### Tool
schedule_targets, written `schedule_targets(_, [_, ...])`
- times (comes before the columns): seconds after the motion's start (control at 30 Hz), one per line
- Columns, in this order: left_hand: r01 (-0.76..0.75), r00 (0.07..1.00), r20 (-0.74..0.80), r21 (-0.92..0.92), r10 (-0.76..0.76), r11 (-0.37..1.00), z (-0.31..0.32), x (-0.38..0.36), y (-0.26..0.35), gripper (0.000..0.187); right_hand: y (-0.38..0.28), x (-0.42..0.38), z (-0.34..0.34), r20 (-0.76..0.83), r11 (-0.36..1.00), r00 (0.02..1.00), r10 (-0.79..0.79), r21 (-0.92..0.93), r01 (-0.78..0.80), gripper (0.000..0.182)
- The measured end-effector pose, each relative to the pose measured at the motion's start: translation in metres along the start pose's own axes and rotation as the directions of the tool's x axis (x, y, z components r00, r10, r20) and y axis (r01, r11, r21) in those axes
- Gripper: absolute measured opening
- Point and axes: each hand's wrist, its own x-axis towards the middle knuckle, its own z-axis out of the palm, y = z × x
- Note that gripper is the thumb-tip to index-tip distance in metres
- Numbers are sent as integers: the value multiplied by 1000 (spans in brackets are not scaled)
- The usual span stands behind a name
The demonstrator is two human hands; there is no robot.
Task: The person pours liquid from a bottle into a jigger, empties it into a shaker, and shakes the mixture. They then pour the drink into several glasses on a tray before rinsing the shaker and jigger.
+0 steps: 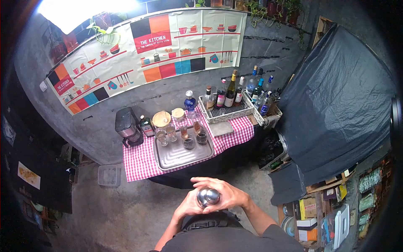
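Note:
A shiny metal cocktail shaker (208, 195) is held close to my body, its rounded top facing up at the camera. My left hand (189, 206) wraps around its left side. From the right, my right hand (230, 194) clasps the other side, with some fingers reaching over the far side of the shaker. Both palms hide most of the shaker's body. Beyond my hands, a metal tray (184, 162) lies on the checkered tablecloth (138, 164), holding several glasses, among them a dark round glass (188, 143) and a stemmed glass (161, 137).
At the table's back stand a coffee maker (126, 126), a dark bottle (146, 126) and a blue bottle (190, 101). A white basket (228, 116) holds several bottles; another crate (275, 113) sits to its right. A plastic bin (109, 175) rests on the floor. Shelves with boxes (308, 210) stand right.

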Motion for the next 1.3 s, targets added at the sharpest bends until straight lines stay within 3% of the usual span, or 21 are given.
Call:
schedule_targets(0.07, [-22, 1000, 4, -55, 22, 998, 4, 0, 9, 83, 2, 7, 3, 37, 996, 998, -60, 62, 57, 63])
schedule_targets(0.17, [-120, 992, -20, 127, 124, 985, 0, -6, 0, 75, 18, 8, 14, 79, 992, 997, -22, 122, 12, 53])
schedule_targets(0.23, [-71, 996, -56, 53, 74, 996, 3, -6, -1, 73, 26, 9, 23, -119, 995, 992, -52, 77, 61, 52])
schedule_targets(0.37, [17, 994, -102, -79, -25, 997, 2, 1, 2, 70, 20, 6, 32, -253, 991, 966, 41, 130, -8, 59])
schedule_targets(0.4, [-57, 987, -151, -79, 44, 995, 5, 3, 10, 72, 21, 6, 34, -295, 989, 955, -14, 138, 57, 62])
schedule_targets(0.43, [-54, 987, -156, -82, 41, 995, 0, 0, 4, 72, 18, 6, 33, -291, 988, 957, -11, 142, 54, 62])
schedule_targets(0.53, [-110, 991, -90, -149, 97, 983, -9, 0, -8, 71, -1, 11, 18, -162, 961, 973, -167, -246, 124, 64])
schedule_targets(0.63, [23, 995, -90, -266, -48, 964, -4, -4, 3, 71, -9, 15, 11, -133, 991, 991, 17, -129, -35, 66])
schedule_targets(0.67, [82, 989, -109, -158, -100, 984, -4, -2, 10, 66, 4, 12, 14, -219, 993, 975, 45, -99, -68, 68])
schedule_targets(0.7, [29, 982, -185, -111, -49, 993, -3, 1, 14, 66, 9, 11, 16, -277, 991, 951, 135, 16, -136, 65])
schedule_targets(0.77, [-23, 975, -219, 49, 33, 999, -11, 1, -4, 71, 25, 0, 25, -340, 992, 932, 129, 49, -119, 63])
schedule_targets(0.9, [-104, 971, -223, -51, 91, 993, -14, -1, -21, 73, 25, -4, 38, -245, 973, 957, -155, -207, 104, 69])
schedule_targets(0.97, [-138, 973, -195, -69, 122, 988, -14, -7, -20, 72, 16, 3, 35, -167, 950, 974, -151, -298, 96, 69])
schedule_targets(1.0, [-70, 996, -67, -205, 57, 976, -18, -3, -18, 68, 17, 5, 32, -168, 950, 974, -149, -298, 94, 69])
schedule_targets(1.07, [5, 996, -90, -161, -19, 987, -12, -3, -10, 66, 19, 9, 27, -220, 961, 975, -15, -273, -46, 70])
schedule_targets(1.1, [80, 989, -117, -116, -93, 990, -9, -1, 0, 64, 19, 8, 27, -280, 982, 948, 152, -66, -177, 65])
schedule_targets(1.17, [6, 986, -167, -32, -11, 999, -13, 0, -1, 65, 29, 0, 31, -318, 958, 904, 285, 99, -268, 65])
schedule_targets(1.2, [-12, 980, -197, 47, 22, 999, -17, -1, -2, 67, 32, -4, 35, -318, 958, 904, 285, 99, -267, 65])
schedule_targets(1.23, [-27, 973, -225, 125, 55, 992, -21, -3, -4, 69, 35, -8, 39, -351, 986, 922, 164, 57, -154, 65])
schedule_targets(1.27, [-29, 977, -204, 136, 57, 990, -27, -5, -14, 75, 36, -10, 40, -379, 999, 924, 40, 10, -39, 66])
schedule_targets(1.3, [-29, 977, -205, 135, 56, 990, -28, -4, -21, 75, 35, -10, 39, -378, 999, 925, 41, 10, -40, 66])
